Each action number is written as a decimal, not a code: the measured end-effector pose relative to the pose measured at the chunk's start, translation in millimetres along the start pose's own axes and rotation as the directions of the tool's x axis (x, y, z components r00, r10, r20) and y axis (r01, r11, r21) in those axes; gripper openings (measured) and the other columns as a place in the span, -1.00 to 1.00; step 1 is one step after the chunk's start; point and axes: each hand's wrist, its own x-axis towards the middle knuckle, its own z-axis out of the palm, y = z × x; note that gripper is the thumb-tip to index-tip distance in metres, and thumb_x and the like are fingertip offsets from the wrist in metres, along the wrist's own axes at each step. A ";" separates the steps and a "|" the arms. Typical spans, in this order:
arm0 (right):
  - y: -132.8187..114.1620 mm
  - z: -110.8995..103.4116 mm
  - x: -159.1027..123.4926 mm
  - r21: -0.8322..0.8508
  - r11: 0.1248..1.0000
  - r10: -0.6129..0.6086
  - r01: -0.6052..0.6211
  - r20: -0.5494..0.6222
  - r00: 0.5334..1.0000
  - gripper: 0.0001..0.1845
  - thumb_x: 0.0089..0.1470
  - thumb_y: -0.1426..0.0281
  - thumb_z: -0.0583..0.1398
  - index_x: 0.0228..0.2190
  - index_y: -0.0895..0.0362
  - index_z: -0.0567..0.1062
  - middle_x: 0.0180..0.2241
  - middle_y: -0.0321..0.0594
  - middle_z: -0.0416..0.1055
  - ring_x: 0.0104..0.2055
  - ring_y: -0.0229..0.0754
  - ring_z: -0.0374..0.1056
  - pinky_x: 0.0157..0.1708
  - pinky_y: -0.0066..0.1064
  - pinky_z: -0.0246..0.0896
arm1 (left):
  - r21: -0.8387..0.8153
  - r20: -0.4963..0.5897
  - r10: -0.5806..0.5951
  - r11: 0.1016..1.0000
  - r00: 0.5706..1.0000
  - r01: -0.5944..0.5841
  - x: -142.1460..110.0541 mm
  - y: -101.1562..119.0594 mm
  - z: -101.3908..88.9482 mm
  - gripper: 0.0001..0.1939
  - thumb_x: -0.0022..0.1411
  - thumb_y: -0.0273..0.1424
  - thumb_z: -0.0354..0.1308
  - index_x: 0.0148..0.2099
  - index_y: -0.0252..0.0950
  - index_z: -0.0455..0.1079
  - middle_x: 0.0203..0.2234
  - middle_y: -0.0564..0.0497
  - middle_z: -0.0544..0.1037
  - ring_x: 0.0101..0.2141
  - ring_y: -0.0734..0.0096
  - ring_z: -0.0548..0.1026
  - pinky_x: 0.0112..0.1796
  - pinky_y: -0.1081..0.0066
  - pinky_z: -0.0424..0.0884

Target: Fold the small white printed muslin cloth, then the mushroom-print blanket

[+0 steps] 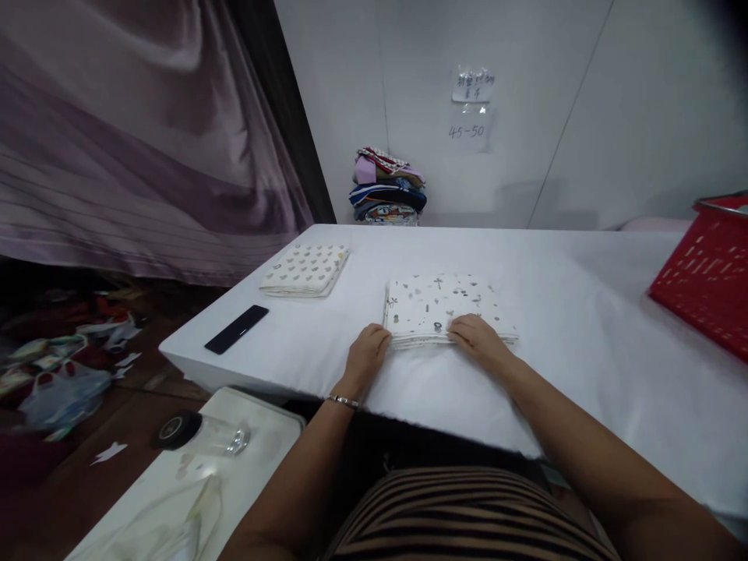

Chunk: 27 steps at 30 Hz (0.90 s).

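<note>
A folded white cloth with small dark prints (439,304) lies on the white table (584,327) in front of me. My left hand (367,351) rests at its near left corner, fingers curled onto the cloth's edge. My right hand (476,336) lies on the near edge of the cloth, fingers curled and pressing down on it. A second folded cloth with a heart-like print (305,269) sits further left on the table, apart from both hands.
A black phone (237,329) lies near the table's left edge. A red basket (704,276) stands at the right. Stacked folded fabrics (386,187) sit at the back by the wall. A low white surface with a jar (202,435) is at lower left.
</note>
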 end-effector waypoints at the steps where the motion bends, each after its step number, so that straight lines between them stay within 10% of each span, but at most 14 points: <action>1: 0.3 -0.8 -0.1 0.001 1.000 -0.005 0.005 0.009 1.000 -0.65 0.24 0.24 -0.03 -0.26 0.08 0.51 -0.21 -0.12 0.44 -0.14 -0.09 0.30 -0.10 -0.20 0.20 | -0.023 0.010 0.004 1.000 1.000 -0.004 0.2 -0.8 -0.8 -0.78 0.30 -0.34 -0.06 -0.18 -0.22 0.41 -0.23 0.03 0.44 -0.20 0.45 0.41 -0.14 0.44 0.35; 27: 8.9 -9.2 -7.0 -0.047 0.997 -0.057 0.053 -0.078 0.995 -0.71 0.21 0.38 0.02 -0.26 0.06 0.54 -0.27 -0.10 0.46 -0.20 -0.09 0.32 -0.23 -0.22 0.30 | -0.171 -0.046 0.032 0.985 0.998 -0.039 4.3 4.8 2.1 -0.83 0.30 -0.39 -0.04 -0.29 -0.24 0.37 -0.32 0.04 0.41 -0.27 0.48 0.40 -0.21 0.44 0.35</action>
